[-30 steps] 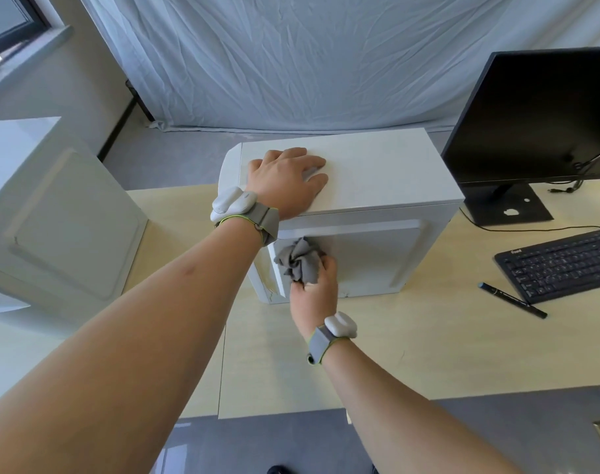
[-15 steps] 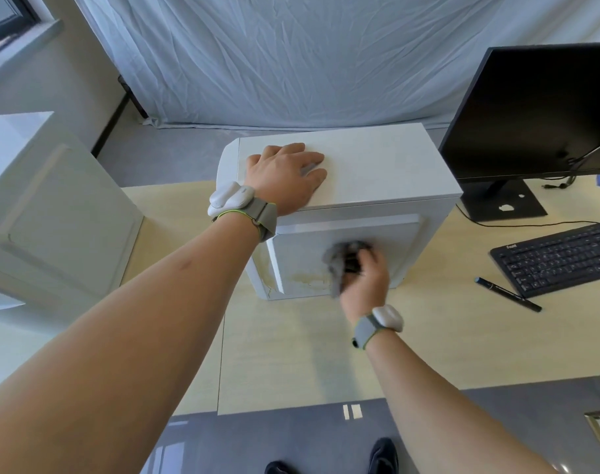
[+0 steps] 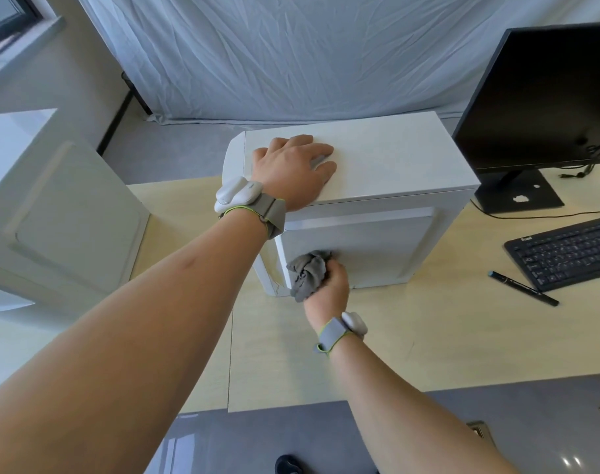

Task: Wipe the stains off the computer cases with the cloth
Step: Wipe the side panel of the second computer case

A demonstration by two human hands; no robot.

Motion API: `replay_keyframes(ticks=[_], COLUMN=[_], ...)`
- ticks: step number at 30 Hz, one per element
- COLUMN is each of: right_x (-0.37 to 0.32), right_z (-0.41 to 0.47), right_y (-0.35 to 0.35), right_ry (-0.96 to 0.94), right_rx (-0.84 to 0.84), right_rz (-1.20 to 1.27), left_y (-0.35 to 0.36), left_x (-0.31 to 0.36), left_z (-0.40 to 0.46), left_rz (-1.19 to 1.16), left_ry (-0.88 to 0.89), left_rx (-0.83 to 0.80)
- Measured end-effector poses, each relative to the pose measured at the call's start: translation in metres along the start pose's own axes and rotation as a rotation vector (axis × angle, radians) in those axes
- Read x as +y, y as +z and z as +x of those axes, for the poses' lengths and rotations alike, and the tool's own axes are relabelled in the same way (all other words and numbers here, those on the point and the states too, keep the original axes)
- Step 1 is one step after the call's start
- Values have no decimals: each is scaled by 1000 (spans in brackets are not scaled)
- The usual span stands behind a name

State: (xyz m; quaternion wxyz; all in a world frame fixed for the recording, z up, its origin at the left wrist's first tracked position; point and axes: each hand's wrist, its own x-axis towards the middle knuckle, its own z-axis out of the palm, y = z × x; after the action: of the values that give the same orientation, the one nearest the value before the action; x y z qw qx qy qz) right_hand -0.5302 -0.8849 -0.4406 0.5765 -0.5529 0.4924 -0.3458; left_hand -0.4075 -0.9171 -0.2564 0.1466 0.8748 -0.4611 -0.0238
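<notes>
A white computer case [image 3: 387, 159] stands upright on the pale wooden desk [image 3: 428, 336], its side panel facing me. My left hand [image 3: 297, 169] lies flat on the case's top, fingers spread, holding nothing. My right hand [image 3: 327, 285] grips a bunched grey cloth [image 3: 307, 273] and presses it against the lower left of the side panel, near the front corner. A second white computer case [image 3: 62, 213] stands at the left edge of the desk.
A black monitor [image 3: 544, 97] stands to the right of the case, with a black keyboard [image 3: 568, 251] in front of it and a black pen [image 3: 522, 288] on the desk. A grey-white curtain [image 3: 291, 53] hangs behind. The desk's front edge runs below my right wrist.
My right hand swept the cloth to the right along the side panel, then came back left to the lower front corner. My left hand has stayed on the case top.
</notes>
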Motion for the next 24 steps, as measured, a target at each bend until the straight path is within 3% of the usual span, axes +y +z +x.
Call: replay_keyframes(ticks=[5, 7, 12, 15, 18, 20, 22, 24], right_x=[1, 5, -1, 8, 18, 15, 9, 10], right_z=[47, 51, 28, 10, 1, 5, 17, 38], right_y=[-52, -58, 3, 29, 22, 5, -18, -45], right_ry=[223, 326, 487, 601, 541, 359, 186, 287], right_rx=[356, 522, 384, 179, 5, 27, 164, 303], right_rz=[448, 475, 363, 200, 105, 160, 264, 280], left_y=[2, 3, 3, 4, 3, 4, 5, 6], left_x=[-1, -1, -4, -3, -3, -2, -3, -5], left_z=[1, 2, 3, 2, 3, 2, 3, 4], left_rz=[-4, -3, 12, 13, 7, 0, -13, -22], left_ry=[-2, -1, -4, -1, 0, 3, -2, -8], left_rx=[15, 13, 19, 16, 15, 8, 21, 27])
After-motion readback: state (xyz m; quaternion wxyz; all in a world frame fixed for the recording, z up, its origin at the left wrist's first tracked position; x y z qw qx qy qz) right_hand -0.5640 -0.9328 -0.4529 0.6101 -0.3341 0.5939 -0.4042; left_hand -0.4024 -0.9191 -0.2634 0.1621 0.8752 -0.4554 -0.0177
